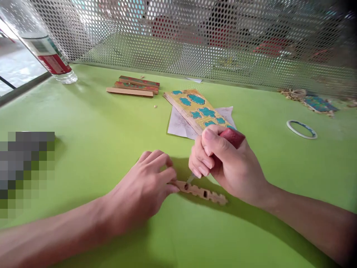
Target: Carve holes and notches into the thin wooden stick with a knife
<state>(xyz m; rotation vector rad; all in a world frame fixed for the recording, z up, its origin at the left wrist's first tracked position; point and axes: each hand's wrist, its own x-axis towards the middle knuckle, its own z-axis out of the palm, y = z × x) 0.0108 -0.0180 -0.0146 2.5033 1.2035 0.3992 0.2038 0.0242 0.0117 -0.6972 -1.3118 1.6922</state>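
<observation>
A narrow, notched wooden strip (pixel 214 196) with a dark square hole near its middle lies on the green table (pixel 111 126). My left hand (pixel 145 182) pinches its left end between thumb and fingers. My right hand (pixel 223 163) is wrapped round the red handle (pixel 233 137) of a carving tool. The tool's thin blade (pixel 191 178) points down and meets the strip at a dark, rough spot close to my left fingertips. Most of the handle is hidden inside my right fist.
Behind my hands, a yellow board with blue shapes (pixel 206 111) rests partly on white paper (pixel 178 124). Wooden strips (pixel 134 91) and a bottle (pixel 52 56) stand farther left. A tape roll (pixel 302 129) and string (pixel 295 94) lie right. Perforated metal mesh (pixel 178 44) borders the back.
</observation>
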